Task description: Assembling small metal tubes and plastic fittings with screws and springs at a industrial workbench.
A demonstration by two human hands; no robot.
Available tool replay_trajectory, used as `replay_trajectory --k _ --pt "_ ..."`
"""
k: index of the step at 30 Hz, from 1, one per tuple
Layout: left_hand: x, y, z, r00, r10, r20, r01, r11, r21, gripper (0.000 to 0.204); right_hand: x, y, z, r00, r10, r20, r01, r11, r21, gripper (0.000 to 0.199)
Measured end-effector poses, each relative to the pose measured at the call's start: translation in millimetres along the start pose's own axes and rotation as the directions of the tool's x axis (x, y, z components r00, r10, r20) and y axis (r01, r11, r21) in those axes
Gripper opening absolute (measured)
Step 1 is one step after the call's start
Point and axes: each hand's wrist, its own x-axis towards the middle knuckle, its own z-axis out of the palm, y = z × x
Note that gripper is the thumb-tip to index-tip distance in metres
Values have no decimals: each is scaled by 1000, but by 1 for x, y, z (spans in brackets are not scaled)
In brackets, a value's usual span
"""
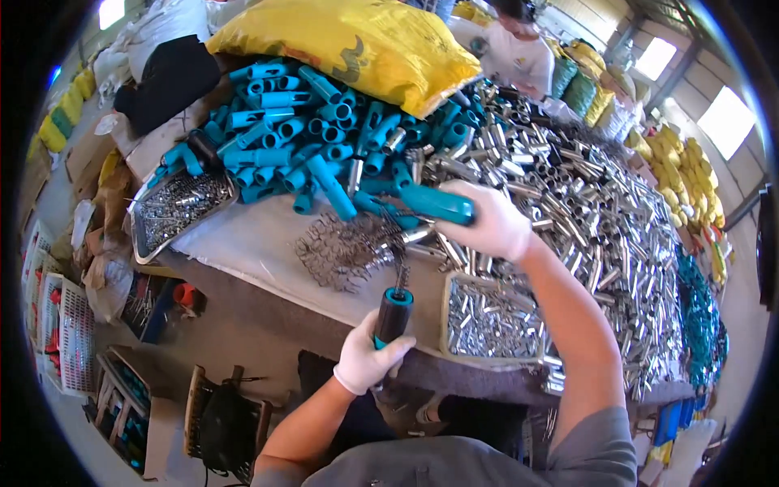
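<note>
My left hand (369, 357), in a white glove, is closed around an upright black cylindrical handle (394, 312) with a teal ring at its top. A dark, thin metal piece (402, 272) rises above the handle's upper end; how they join is unclear. Farther ahead, my white-gloved right hand (491, 223) grips a smooth teal plastic piece (434, 203), whose left end points toward the heap. Between and left of my hands lies a tangle of dark wire springs (341, 252). A heap of teal plastic tubes (272, 154) stands beyond it.
Shiny metal tubes (576, 219) cover the table's right side. Trays of small metal parts stand at left (138, 235) and near my right forearm (445, 325). A yellow sack (349, 45) rests on the teal heap. Left are a stool (195, 410) and white baskets (77, 341); a person (519, 57) is opposite.
</note>
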Motion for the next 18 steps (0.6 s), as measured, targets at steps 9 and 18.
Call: replay_trajectory --k 9,18 --pt "-43 0 27 930 231 285 -367 567 738 42 -169 -68 -61 914 163 372 -252 946 204 40" --pt "-84 -37 23 708 -305 637 -282 705 651 58 -240 -90 -7 789 12 615 -192 955 228 29"
